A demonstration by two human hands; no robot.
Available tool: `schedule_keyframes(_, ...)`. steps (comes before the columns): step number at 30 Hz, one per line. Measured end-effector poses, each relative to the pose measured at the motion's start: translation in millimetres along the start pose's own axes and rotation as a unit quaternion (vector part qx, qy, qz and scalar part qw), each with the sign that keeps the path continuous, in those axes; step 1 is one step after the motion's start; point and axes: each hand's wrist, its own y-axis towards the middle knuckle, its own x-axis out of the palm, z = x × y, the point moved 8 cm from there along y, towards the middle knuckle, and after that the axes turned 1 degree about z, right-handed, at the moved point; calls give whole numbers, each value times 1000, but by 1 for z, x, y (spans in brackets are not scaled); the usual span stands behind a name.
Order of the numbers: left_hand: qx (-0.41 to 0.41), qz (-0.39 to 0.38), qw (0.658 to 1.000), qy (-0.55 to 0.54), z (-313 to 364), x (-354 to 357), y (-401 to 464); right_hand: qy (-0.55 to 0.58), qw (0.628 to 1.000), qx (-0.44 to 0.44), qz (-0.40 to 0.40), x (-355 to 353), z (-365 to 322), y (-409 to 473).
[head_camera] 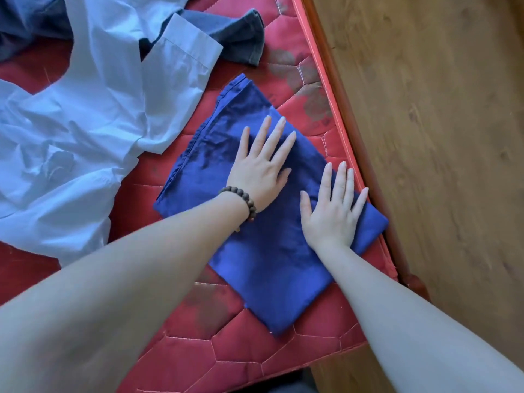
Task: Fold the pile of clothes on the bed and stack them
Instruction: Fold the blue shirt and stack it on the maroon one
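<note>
Far out to the left of both hands, a pale blue shirt is lying crumpled and unfolded on the red mattress. Beyond it, further away from the hands, a dark grey garment is being left in a heap, partly tucked under the shirt's sleeve.

Next comes the left hand, with a bead bracelet being worn on its wrist. Its fingers are being held straight and spread, and the palm is being pressed flat on the blue cloth. Nothing is being gripped by it.

Just to the right, the right hand is being pressed flat on the same cloth, fingers straight too, near the cloth's right corner by the wooden bed edge. Past that edge, the wood floor is showing.

The blue cloth is lying right under both hands, already folded into a neat shape. Its long side is running from far-left, past the left fingertips, down to near-right, towards the arms. It is probably being smoothed now. For the next piece, the shirt is lying to the left, so the left hand is the nearer one for reaching it.
</note>
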Motion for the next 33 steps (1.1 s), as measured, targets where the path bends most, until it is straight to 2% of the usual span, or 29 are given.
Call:
schedule_keyframes(2,67,-58,995,36,4,3,25,-5,1000,-25,2,-1,1,4)
schedule_keyframes(4,94,-115,987,57,-1,9,37,-6,999,-53,0,-3,5,9)
schedule_keyframes(5,102,-120,986,60,-5,7,39,-5,998,-67,1,-5,8,12)
schedule_keyframes(8,144,-43,984,92,-9,-12,40,17,994,-110,11,-14,15,21)
schedule_keyframes(11,147,-111,975,121,-21,-11,38,8,991,-133,6,-30,21,38)
schedule_keyframes(14,128,-182,970,99,-34,-12,28,2,985,-146,-87,-38,14,54)
schedule_keyframes(17,112,-203,971,56,-40,-16,15,43,974,-133,-176,-39,11,58)
schedule_keyframes(19,100,-179,978,28,-44,-29,13,61,976,-119,-169,-54,11,60)
schedule_keyframes(21,91,-140,986,11,-45,-53,16,66,985,-105,-121,-82,13,64)
schedule_keyframes(24,95,-65,993,0,-42,-106,32,63,990,-126,-4,-142,12,72)
schedule_keyframes(28,130,58,990,-5,-30,-192,48,54,974,-176,133,-227,10,76)
schedule_keyframes(30,151,105,983,-13,-24,-227,47,50,966,-190,166,-259,13,75)
schedule_keyframes(33,179,124,976,-1,-17,-241,33,29,962,-207,173,-277,12,63)
